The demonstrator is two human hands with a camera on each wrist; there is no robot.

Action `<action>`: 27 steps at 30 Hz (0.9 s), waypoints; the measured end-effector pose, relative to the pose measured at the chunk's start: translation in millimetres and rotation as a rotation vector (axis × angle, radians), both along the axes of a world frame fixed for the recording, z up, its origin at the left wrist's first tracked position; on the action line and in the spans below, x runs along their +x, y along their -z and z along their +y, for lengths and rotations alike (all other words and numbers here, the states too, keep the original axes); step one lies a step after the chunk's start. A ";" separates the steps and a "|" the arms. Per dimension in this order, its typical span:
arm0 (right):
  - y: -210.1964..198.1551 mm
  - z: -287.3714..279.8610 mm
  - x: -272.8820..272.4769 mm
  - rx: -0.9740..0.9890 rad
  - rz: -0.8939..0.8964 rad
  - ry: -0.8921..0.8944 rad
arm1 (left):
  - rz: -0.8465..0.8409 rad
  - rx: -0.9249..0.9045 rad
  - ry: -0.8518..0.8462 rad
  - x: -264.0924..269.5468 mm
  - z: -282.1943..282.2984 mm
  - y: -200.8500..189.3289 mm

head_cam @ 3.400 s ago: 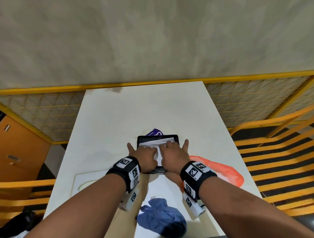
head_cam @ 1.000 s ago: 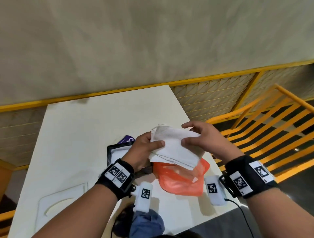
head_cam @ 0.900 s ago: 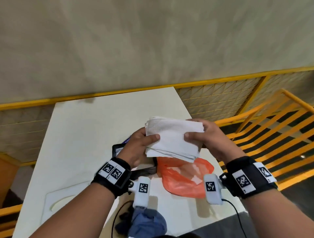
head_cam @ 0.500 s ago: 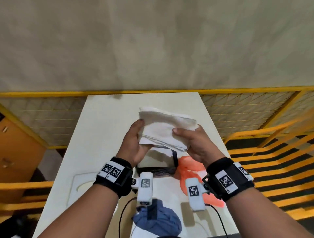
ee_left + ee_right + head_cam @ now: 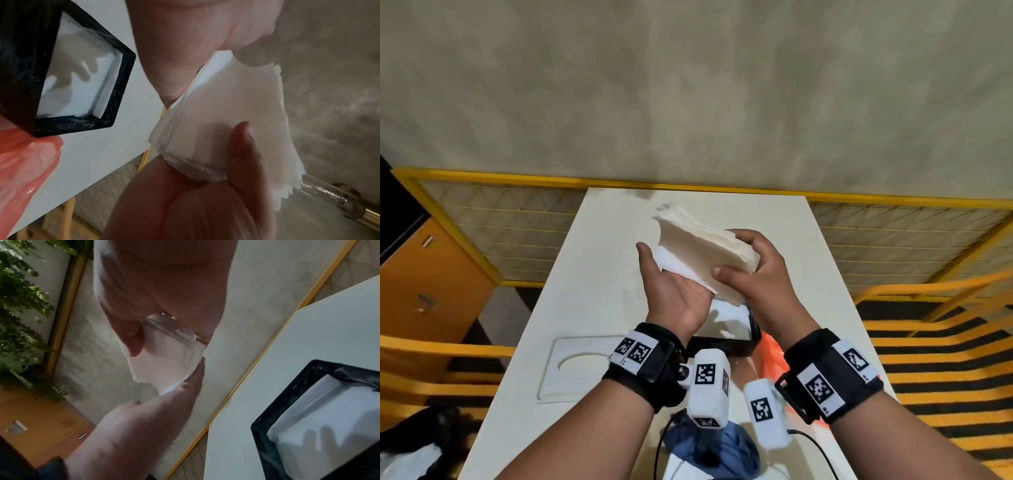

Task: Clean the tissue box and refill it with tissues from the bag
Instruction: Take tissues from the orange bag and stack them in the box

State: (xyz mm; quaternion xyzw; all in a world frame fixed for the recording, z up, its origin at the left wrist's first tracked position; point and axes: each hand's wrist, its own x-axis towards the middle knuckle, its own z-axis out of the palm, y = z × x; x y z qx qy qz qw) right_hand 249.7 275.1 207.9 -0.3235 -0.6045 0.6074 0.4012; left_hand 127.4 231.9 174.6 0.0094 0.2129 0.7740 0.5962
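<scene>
Both hands hold the tissue stack (image 5: pixel 705 246) tilted above the black tissue box (image 5: pixel 726 337) on the table (image 5: pixel 592 274), right hand (image 5: pixel 760 274) clasping one end and left hand (image 5: pixel 674 291) bracing the other, probably to square it for loading.

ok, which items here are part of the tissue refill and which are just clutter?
In play:
tissue stack, held by left hand and right hand
black tissue box
orange bag
blue cloth

Lying about:
white cut-out board
</scene>
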 end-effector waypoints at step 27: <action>115.6 56.5 21.1 -0.221 -0.624 0.124 | 1.650 -0.622 0.370 -35.4 15.4 95.3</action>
